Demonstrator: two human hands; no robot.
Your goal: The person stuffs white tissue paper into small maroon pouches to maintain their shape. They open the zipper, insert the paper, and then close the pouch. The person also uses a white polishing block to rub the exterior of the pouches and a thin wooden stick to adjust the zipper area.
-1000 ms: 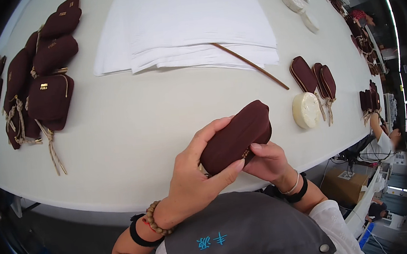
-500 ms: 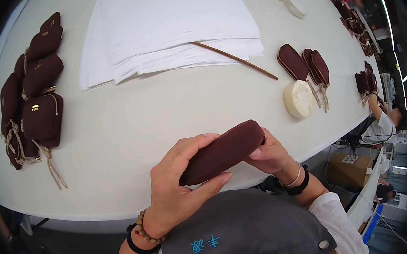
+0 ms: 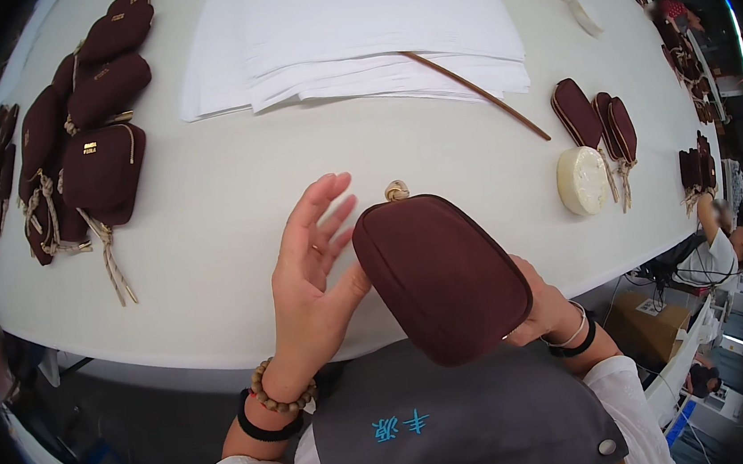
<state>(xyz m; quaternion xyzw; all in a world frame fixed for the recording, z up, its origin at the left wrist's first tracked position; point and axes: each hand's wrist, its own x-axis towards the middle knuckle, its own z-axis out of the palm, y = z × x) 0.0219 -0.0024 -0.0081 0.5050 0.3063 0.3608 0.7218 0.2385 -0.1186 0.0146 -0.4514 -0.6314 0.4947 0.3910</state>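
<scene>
A dark maroon zip pouch [image 3: 443,274] with rounded corners is held up over the near edge of the table, its broad plain face toward me. My right hand [image 3: 541,305] grips it at its right side, the fingers mostly hidden behind it. To the left of the pouch, my left hand [image 3: 313,260] is open with fingers spread. Its thumb tip is at the pouch's left edge, touching or very close. A beige knotted cord [image 3: 396,191] shows at the top of the pouch.
Stacked maroon pouches [image 3: 106,172] with beige cords lie at the left. White paper sheets [image 3: 370,35] cover the far middle, with a thin brown stick [image 3: 484,96] across them. A cream tape roll [image 3: 581,181] and more pouches [image 3: 576,112] sit at the right. Another person [image 3: 715,248] works at far right.
The pouch has turned from edge-on to show its broad face. My left hand has let go of its grip and spread its fingers. The whole view has shifted slightly.
</scene>
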